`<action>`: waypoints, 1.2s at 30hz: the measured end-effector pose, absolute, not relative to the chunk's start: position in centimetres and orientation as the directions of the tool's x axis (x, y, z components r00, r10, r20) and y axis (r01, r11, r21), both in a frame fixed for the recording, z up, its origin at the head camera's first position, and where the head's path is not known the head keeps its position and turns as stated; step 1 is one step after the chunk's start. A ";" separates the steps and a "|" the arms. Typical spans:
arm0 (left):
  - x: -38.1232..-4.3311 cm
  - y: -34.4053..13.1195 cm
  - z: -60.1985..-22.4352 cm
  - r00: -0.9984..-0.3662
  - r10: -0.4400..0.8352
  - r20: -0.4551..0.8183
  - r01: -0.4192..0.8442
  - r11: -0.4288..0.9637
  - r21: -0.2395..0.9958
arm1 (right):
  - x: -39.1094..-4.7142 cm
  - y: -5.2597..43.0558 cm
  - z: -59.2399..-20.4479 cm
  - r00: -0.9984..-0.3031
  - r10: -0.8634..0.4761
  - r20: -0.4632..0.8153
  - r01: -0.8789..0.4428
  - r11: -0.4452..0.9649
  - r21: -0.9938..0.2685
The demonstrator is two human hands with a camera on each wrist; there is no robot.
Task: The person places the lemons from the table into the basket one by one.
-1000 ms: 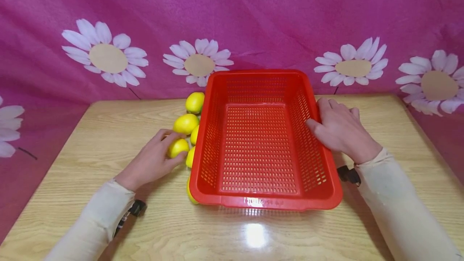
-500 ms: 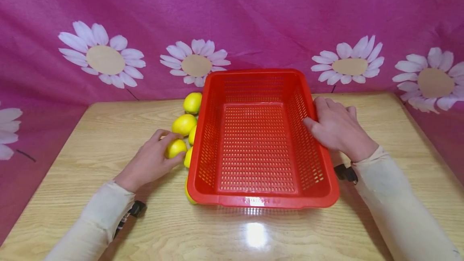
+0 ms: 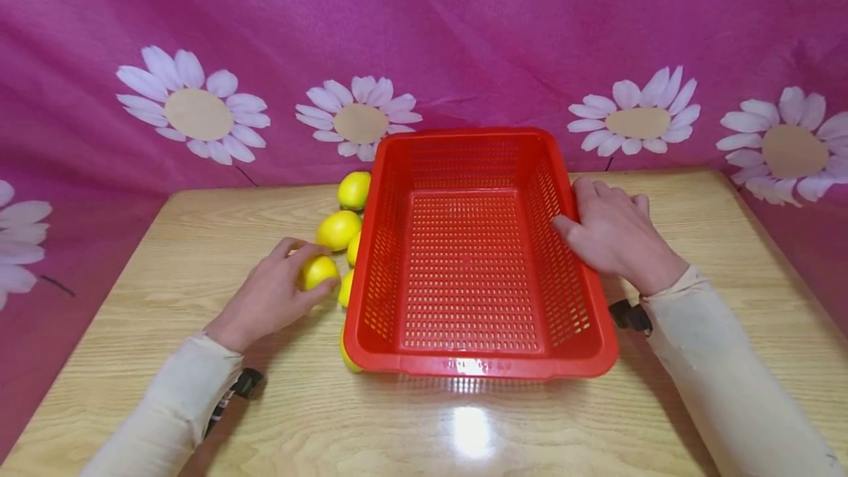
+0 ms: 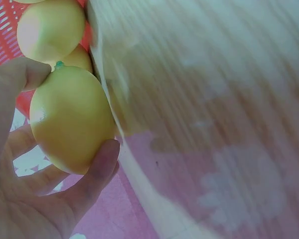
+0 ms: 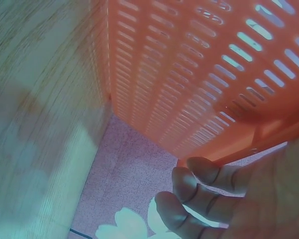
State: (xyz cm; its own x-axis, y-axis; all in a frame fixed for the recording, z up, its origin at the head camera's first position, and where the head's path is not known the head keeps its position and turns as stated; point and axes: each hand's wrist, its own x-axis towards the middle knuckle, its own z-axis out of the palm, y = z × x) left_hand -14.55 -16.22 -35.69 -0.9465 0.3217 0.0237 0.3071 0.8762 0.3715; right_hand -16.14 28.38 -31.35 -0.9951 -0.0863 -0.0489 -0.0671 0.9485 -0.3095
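My left hand (image 3: 274, 289) holds a yellow lemon (image 3: 319, 272) between thumb and fingers, left of a red plastic basket (image 3: 480, 368). In the left wrist view this lemon (image 4: 72, 119) shows a small green stem spot by the thumb. Several other lemons (image 3: 339, 230) lie along the basket's left side, some partly hidden under its rim. At the basket's right side, my right hand (image 3: 619, 234) grips the rim, thumb over the inside and fingers outside. The right wrist view shows its curled fingers (image 5: 184, 184) beside the slotted wall (image 5: 164, 84).
The basket holds nothing and stands on a light wooden table (image 3: 199, 241). Behind the table hangs a pink cloth (image 3: 464, 35) printed with white daisies. Both wrists carry a small black device, one of them by the left sleeve (image 3: 248, 383).
My left hand has drawn slightly left with the lemon, widening the gap to the lemons beside it. The right hand keeps its hold on the basket rim.
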 end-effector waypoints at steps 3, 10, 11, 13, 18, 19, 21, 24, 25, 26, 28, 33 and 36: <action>-14.6 -16.2 -35.5 -0.948 0.317 0.026 0.304 0.879 0.368 | -16.1 28.4 -31.4 -0.995 -0.085 -0.047 -0.066 0.949 -0.309; -14.3 -16.2 -34.7 -0.949 0.316 0.026 0.301 0.875 0.380 | -16.2 28.6 -31.6 -0.994 -0.089 -0.057 -0.066 0.946 -0.318; -14.3 -16.2 -34.6 -0.949 0.314 0.029 0.301 0.874 0.383 | -16.2 28.7 -31.6 -0.994 -0.091 -0.055 -0.069 0.945 -0.319; -14.2 -16.3 -34.3 -0.950 0.309 0.037 0.299 0.872 0.387 | -16.3 28.7 -31.6 -0.994 -0.096 -0.048 -0.076 0.944 -0.321; -14.0 -16.5 -33.8 -0.950 0.306 0.065 0.307 0.874 0.377 | -16.4 28.7 -31.8 -0.994 -0.106 -0.032 -0.090 0.940 -0.330; -13.9 -16.6 -33.7 -0.949 0.308 0.071 0.312 0.875 0.371 | -16.4 28.7 -31.8 -0.994 -0.108 -0.028 -0.092 0.939 -0.331; -13.8 -16.7 -33.5 -0.947 0.311 0.081 0.319 0.876 0.361 | -16.4 28.7 -31.8 -0.994 -0.112 -0.021 -0.098 0.938 -0.332; -13.6 -16.8 -33.2 -0.946 0.312 0.090 0.324 0.879 0.350 | -16.4 28.6 -31.8 -0.993 -0.119 -0.013 -0.108 0.937 -0.334; -13.5 -16.8 -33.1 -0.946 0.311 0.090 0.322 0.880 0.349 | -16.3 28.6 -31.8 -0.993 -0.121 -0.011 -0.110 0.936 -0.333; -13.4 -16.8 -33.0 -0.946 0.310 0.090 0.321 0.881 0.348 | -16.3 28.6 -31.8 -0.992 -0.123 -0.009 -0.112 0.936 -0.332; -13.2 -16.9 -32.8 -0.947 0.309 0.087 0.319 0.882 0.346 | -16.2 28.6 -31.7 -0.992 -0.126 -0.006 -0.117 0.936 -0.331; -12.9 -16.9 -32.3 -0.950 0.304 0.076 0.311 0.885 0.347 | -16.1 28.6 -31.7 -0.991 -0.133 0.002 -0.127 0.936 -0.328; -12.8 -16.9 -32.0 -0.948 0.307 0.086 0.318 0.883 0.347 | -16.1 28.6 -31.6 -0.991 -0.136 0.009 -0.131 0.936 -0.327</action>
State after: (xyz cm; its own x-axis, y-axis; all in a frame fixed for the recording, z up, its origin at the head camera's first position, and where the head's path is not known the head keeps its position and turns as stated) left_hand -12.82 -16.89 -31.98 -0.9477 0.3074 0.0857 0.3176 0.8826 0.3466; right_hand -16.12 28.60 -31.63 -0.9907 -0.1358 0.0090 -0.1313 0.9359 -0.3270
